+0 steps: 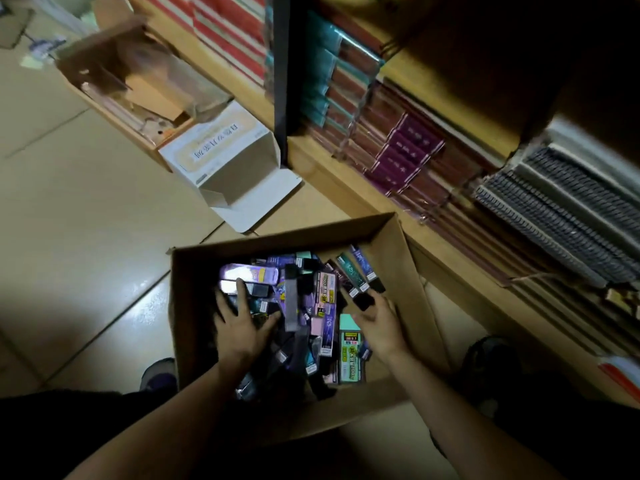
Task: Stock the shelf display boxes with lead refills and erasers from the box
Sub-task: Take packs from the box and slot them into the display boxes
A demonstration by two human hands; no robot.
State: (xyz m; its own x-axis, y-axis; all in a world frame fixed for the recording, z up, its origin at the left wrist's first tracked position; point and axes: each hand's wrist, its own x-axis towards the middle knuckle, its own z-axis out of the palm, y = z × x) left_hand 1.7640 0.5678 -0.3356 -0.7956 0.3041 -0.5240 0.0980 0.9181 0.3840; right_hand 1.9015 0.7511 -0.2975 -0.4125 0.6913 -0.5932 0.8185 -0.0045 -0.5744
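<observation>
Head view: the cardboard box [408, 271] sits on the floor [86, 220], heaped with refill and eraser packets [311, 306]; inside at its left, the left hand [239, 327] lies spread on them; at its right, the right hand [379, 325] touches a black packet [363, 301], whether pinching it I cannot tell.

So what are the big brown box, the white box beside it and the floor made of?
Brown box: likely plain corrugated cardboard, matte, by its thick folded walls. White box: thinner paperboard, printed outside, bare inside, with creased flaps. Floor: probably glazed tile, glossy, with reflections and grout lines.
</observation>
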